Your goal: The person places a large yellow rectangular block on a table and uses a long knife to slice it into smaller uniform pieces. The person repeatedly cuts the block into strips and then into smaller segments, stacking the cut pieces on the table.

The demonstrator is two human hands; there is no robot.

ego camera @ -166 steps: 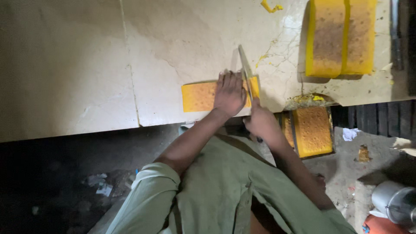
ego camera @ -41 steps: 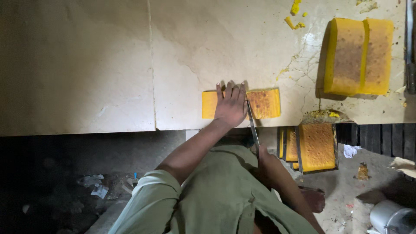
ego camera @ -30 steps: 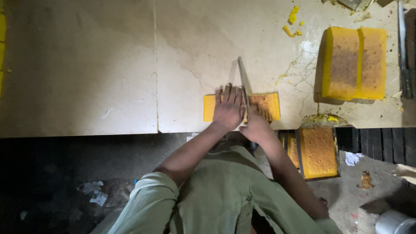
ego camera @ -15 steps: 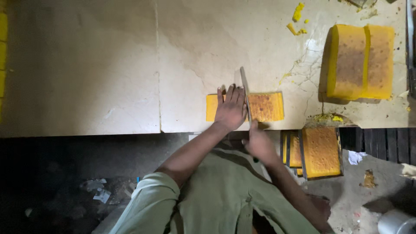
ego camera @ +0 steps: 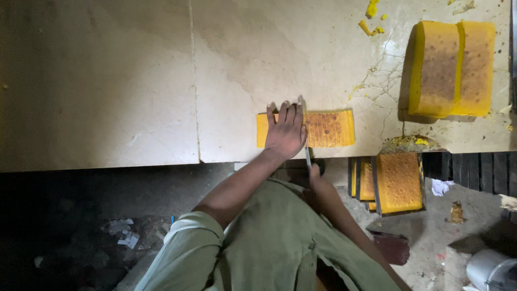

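Observation:
A flat yellow slab [ego camera: 329,128] with a browned top lies near the front edge of the pale stone worktop [ego camera: 134,81]. My left hand [ego camera: 285,132] presses flat on the slab's left part, fingers spread. My right hand [ego camera: 318,180] sits below the worktop edge, gripping the handle of a long knife [ego camera: 307,151]. The thin blade runs up across the slab just right of my left fingers.
Two tall yellow blocks [ego camera: 451,69] stand side by side at the back right. Yellow crumbs [ego camera: 371,21] lie near the top. Below the worktop edge, a rack holds several upright yellow slabs [ego camera: 397,182]. A metal pot [ego camera: 493,269] sits on the floor at right.
The knife has drawn back toward me through the slab, and my right hand has dropped below the worktop edge. My left hand stays pressed on the slab.

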